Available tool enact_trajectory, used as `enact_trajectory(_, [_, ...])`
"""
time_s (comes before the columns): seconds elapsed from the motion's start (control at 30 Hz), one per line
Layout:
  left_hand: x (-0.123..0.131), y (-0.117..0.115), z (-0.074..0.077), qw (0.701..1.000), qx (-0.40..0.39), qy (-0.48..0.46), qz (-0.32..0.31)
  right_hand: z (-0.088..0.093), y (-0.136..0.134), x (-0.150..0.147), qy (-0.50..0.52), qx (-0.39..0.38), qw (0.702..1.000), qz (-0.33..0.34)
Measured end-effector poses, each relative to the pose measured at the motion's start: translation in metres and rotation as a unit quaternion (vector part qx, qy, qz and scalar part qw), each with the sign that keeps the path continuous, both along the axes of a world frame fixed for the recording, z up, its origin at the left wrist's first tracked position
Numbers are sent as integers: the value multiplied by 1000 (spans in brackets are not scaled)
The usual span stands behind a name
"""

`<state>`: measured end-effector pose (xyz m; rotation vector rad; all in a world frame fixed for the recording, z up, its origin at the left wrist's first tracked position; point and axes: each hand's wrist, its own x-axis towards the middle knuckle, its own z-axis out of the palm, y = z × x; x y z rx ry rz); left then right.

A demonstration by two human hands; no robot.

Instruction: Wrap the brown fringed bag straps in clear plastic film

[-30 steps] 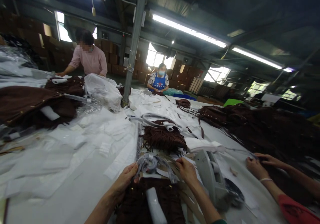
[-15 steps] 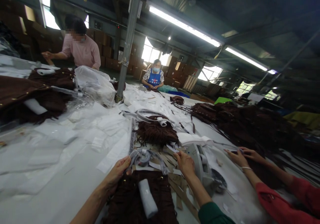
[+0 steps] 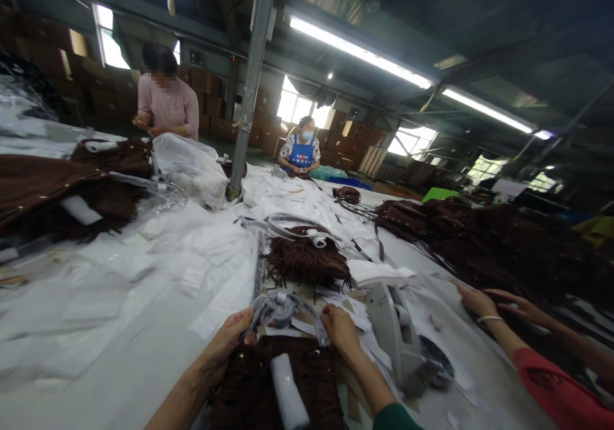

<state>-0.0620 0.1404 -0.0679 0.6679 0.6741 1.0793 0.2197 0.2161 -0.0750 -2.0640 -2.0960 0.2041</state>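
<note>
A dark brown bag [image 3: 254,385] lies on the table right in front of me, with a white wrapped roll [image 3: 289,391] on its front and small gold-coloured fittings near its top edge. Its strap [image 3: 281,310], coiled and covered in clear plastic, arches above that edge. At the upper left corner, my left hand [image 3: 228,340] is closed on the strap's left side, thumb on top. My right hand [image 3: 339,331] pinches the strap's right side, fingers bent. Beyond both hands rests a second brown bag [image 3: 307,260] with fringe and a wrapped strap.
A grey tape dispenser [image 3: 393,331] stands right of my right hand. A co-worker's hands [image 3: 484,305] with a red sleeve reach in farther right. White sheets [image 3: 211,231] cover much of the table. Brown bags [image 3: 480,238] are heaped at right. A metal post [image 3: 249,97] rises beyond.
My right hand has moved left from beside the tape dispenser to the strap's right side. My left hand stays at the strap. The pink-clothed person's hands have come together.
</note>
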Motion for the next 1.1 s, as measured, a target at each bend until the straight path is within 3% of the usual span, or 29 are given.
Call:
enact_trajectory(0.23, [-2,5,-8,1000,1,-25,-7,-3,6,11,77,-31,997,-13])
enact_trajectory(0.43, [2,8,-12,999,6,-22,22,15,-15,19,138,49,989,26])
enact_trajectory(0.57, [4,14,-22,999,18,-12,31,34,-24,20,235,112,965,22])
enact_trajectory(0.7, [5,15,-28,999,15,-24,19,57,-41,-6,323,125,938,16])
enact_trajectory(0.87, [8,8,-16,999,16,-27,24,72,-66,-63,374,86,923,28])
enact_trajectory(0.97, [8,6,-10,999,24,-22,25,66,-72,-86,381,54,923,31])
enact_trajectory(1.1, [9,13,-17,999,40,-32,18,41,-70,-100,364,53,929,39])
